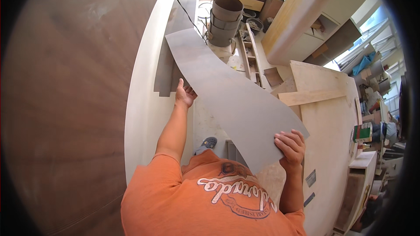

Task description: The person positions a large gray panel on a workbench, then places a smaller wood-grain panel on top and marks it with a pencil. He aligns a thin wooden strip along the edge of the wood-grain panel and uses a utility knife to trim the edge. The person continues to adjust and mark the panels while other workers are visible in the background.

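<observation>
A large dark panel (65,105) is stood left of the grey sheet (232,96) — a long, thin, bowed piece held over the pale tabletop (146,105). The sheet's near corner is clamped in the right hand (289,146), fingers curled over its edge; its left edge is steadied by the left hand (184,94), fingers spread. Carrying appears to be in hand — level support at both ends is judged necessary next.
</observation>
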{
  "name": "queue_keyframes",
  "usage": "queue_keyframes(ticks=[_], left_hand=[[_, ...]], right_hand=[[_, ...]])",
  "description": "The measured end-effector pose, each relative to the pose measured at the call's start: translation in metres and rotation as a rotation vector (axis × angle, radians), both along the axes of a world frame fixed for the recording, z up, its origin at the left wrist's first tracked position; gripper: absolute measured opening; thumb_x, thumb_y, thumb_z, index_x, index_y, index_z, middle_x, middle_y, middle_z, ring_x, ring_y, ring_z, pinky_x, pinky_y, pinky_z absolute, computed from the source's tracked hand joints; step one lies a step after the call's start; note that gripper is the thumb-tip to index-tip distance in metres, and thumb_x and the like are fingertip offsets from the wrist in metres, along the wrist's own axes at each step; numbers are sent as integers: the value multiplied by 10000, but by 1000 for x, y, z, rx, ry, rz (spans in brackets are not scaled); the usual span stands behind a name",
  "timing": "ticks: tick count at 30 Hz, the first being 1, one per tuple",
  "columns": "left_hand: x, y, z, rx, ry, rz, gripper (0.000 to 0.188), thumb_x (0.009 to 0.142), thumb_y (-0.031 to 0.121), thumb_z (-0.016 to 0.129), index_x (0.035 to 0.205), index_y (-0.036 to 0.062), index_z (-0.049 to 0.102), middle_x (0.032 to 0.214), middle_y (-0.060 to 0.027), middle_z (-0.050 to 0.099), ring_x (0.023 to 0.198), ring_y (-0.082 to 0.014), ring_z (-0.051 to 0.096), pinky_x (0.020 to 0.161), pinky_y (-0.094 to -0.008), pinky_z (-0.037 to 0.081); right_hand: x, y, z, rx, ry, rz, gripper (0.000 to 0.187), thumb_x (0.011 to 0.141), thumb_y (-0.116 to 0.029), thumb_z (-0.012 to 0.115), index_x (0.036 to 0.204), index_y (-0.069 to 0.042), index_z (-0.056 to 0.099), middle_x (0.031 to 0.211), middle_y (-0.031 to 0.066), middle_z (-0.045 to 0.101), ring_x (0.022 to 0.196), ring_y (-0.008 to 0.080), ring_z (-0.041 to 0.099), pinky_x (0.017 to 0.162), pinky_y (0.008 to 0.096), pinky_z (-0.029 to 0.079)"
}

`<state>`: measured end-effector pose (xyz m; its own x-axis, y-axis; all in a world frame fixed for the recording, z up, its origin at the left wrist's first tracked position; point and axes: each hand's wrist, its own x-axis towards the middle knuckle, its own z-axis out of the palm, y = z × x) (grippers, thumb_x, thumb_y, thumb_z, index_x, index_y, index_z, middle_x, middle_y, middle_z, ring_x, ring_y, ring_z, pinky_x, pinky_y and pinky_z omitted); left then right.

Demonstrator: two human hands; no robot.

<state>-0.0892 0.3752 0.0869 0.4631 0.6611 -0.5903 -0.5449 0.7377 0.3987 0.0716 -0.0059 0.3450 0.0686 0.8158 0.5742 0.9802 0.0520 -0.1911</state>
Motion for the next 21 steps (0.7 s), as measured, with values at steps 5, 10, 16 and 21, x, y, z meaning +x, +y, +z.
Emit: queue_keyframes(ticks=[5, 10, 16, 21], left_hand=[[15, 44, -21, 1, -97, 63, 521, 957, 431, 504, 1278, 22, 487, 1288, -133, 544, 1193, -301, 509, 1024, -454, 399], [34, 81, -24, 62, -106, -36, 456, 951, 320, 520, 1288, 16, 477, 1305, -145, 540, 1172, -334, 536, 1027, -472, 403], [45, 106, -18, -40, 116, -97, 460, 948, 252, 528, 1300, -30, 436, 1301, -190, 525, 1171, -367, 538, 999, -513, 435], [57, 125, -29, 130, 138, -158, 428, 918, 167, 561, 1259, -70, 460, 1255, -207, 543, 1131, -353, 562, 961, -478, 473]], right_hand=[[3, -19, 24, 30, 30, -36, 111, 752, -90, 664, 860, -87, 685, 917, 59, 717, 887, 244, 678, 952, 444, 443], [19, -36, 41, 49, 91, -116, 85, 745, -90, 691, 821, -71, 657, 899, 78, 714, 857, 261, 678, 942, 477, 454], [26, -68, 47, 134, 166, -201, 90, 788, -79, 658, 874, -57, 646, 865, 111, 703, 822, 279, 669, 955, 517, 441], [19, -110, 46, 85, 120, -352, 112, 795, -82, 661, 898, -44, 639, 894, 138, 697, 866, 298, 660, 960, 532, 436]])
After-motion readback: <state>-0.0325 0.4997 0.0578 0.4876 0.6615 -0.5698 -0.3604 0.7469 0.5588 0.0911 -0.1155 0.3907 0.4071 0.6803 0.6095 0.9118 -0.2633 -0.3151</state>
